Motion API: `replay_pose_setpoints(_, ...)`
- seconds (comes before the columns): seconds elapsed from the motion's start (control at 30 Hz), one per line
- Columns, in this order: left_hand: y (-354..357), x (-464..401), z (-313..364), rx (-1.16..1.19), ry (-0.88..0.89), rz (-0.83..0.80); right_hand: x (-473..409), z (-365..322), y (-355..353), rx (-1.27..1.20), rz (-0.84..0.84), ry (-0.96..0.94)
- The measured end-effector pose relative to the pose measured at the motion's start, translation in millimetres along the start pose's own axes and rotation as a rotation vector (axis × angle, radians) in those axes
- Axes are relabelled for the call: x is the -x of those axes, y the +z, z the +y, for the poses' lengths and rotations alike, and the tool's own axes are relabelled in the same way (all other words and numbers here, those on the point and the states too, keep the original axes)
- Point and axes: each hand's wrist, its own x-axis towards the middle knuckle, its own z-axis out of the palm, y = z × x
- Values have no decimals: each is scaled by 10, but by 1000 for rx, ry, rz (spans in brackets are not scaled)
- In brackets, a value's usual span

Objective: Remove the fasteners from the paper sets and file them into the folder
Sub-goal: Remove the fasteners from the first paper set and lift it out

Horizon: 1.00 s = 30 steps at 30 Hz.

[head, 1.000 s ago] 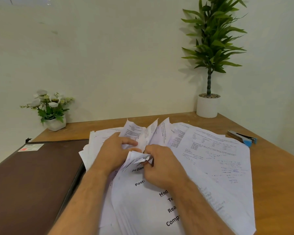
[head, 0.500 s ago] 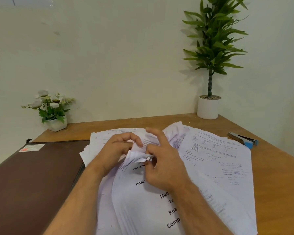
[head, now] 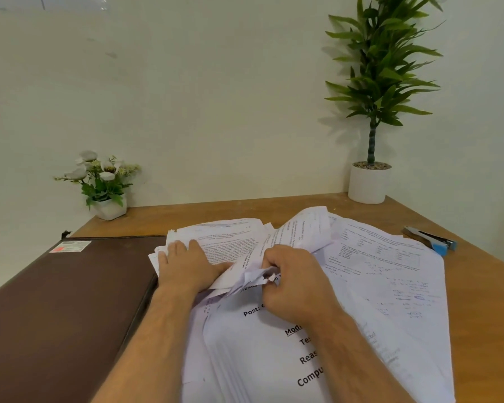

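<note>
A thick set of white printed papers [head: 253, 344] lies on the wooden desk in front of me, its top left corner [head: 253, 279] crumpled and torn. My right hand [head: 294, 283] pinches that crumpled corner with curled fingers. My left hand [head: 186, 266] lies flat on a folded-back sheet [head: 230, 242], pressing it down. More loose sheets [head: 390, 271] spread to the right. A closed brown folder [head: 58, 309] lies at the left, touching the paper pile. No fastener is visible under my fingers.
A blue and silver stapler [head: 431, 241] lies at the desk's right edge. A tall potted plant [head: 368, 181] stands in the back right corner, a small flower pot [head: 105, 199] at the back left. The wall is close behind.
My left hand let go of the corner and moved left, flattening onto the folded-back sheets. The raised sheets now lie lower. My right hand stays pinched on the crumpled corner.
</note>
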Motion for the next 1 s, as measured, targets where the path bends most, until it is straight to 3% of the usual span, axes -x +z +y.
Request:
replay_pose_setpoints(0.2,21,-64,-75,9,-30,-34,-4,-14,22,15,-25,-19)
replay_pose_setpoints(0.43,-81,-8,-46,158,-19,67,-13,-32,18,5,-2,-31)
replay_pose_setpoints(0.57,-216,-2,-22,655,-45,38,-15,-32,44,10,28,-49)
replay_pose_setpoints(0.73,-342,71,35,754,-97,-79,-3,-13,59,26,24,-44)
replay_pose_setpoints(0.8,-378,101,71,1049,-79,-143,-14,-21,58,24,20,-36)
replay_pose_setpoints(0.87,-394,124,126,1371,-128,-77,-20,-16,49,22,21,-27)
replay_pose_setpoints(0.93,-420,154,134,1535,-237,25,-15,-12,39,16,18,-24)
replay_pose_setpoints(1.0,-426,99,64,1669,-311,23,-18,-19,38,15,23,-40)
